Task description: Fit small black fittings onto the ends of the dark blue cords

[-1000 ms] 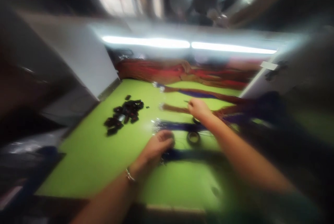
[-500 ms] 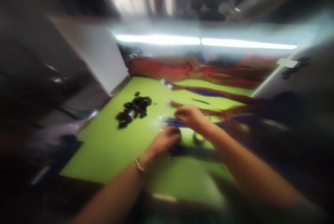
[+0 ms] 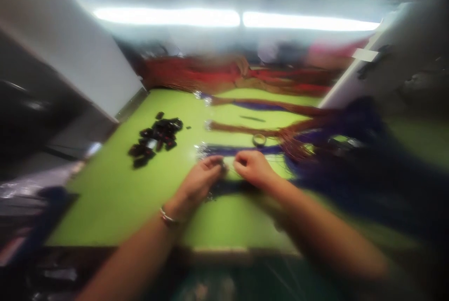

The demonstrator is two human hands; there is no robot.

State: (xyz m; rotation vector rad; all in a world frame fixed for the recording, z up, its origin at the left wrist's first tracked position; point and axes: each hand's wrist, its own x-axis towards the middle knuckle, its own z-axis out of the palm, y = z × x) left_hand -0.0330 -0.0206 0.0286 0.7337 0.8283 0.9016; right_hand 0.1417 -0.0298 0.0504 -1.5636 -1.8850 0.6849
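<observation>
My left hand (image 3: 200, 179), with a bracelet at the wrist, is closed in a pinch around a small dark thing that blur keeps me from naming. Just to its right, my right hand (image 3: 255, 169) is closed with curled fingers, and what it holds, if anything, is hidden. A small gap separates the hands. Behind them lies a blue wire bundle (image 3: 242, 150) with clear or white ends at its left. A darker blue bundle (image 3: 233, 187) passes below the hands. A ring-shaped roll of tape (image 3: 259, 140) lies beyond my right hand.
Black pieces (image 3: 157, 137) are heaped on the green tabletop (image 3: 115, 207) at left. Brown wire bundles (image 3: 242, 128) and a thin dark tool (image 3: 252, 118) lie farther back. Another person's hand (image 3: 242, 64) rests at red bundles (image 3: 196, 70). Tangled blue wires (image 3: 354, 151) spread rightward.
The view has tilted down and shifted, so the table appears higher and farther left. My right hand has drawn back from the blue bundle toward me, level with my left hand.
</observation>
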